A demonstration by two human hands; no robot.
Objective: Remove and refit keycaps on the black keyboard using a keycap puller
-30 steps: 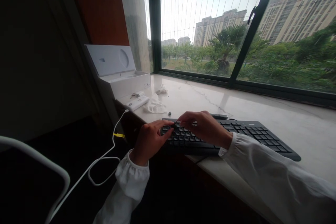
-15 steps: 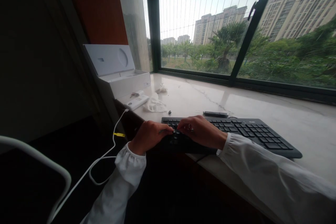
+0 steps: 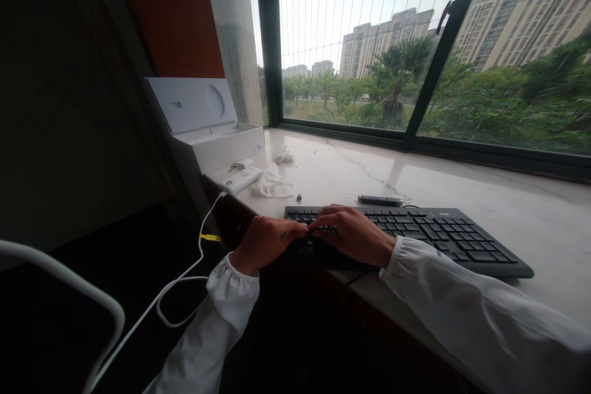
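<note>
A black keyboard (image 3: 429, 228) lies along the front edge of the stone ledge. Over its left end, my left hand (image 3: 265, 240) has thumb and fingers drawn together, their tips touching the keys. My right hand (image 3: 348, 231) curls over the same keys from the right, its fingertips meeting those of the left. Whatever is between the fingertips is too small and dark to make out. A small dark piece (image 3: 299, 197) sits just behind the keyboard. Behind the keyboard's middle lies a slim black-handled tool (image 3: 381, 201) with a thin shaft pointing left.
At the left end stands an open white box (image 3: 226, 144). Before it are a white power bank (image 3: 241, 180) and a crumpled white wrapper (image 3: 273, 183). A white cable (image 3: 202, 249) with a yellow tag hangs off the edge. The window (image 3: 351, 86) borders the ledge's back.
My right fingertips have shifted slightly left and closed in on the left fingertips. My left hand has moved slightly right. The keyboard looks nearly unmoved.
</note>
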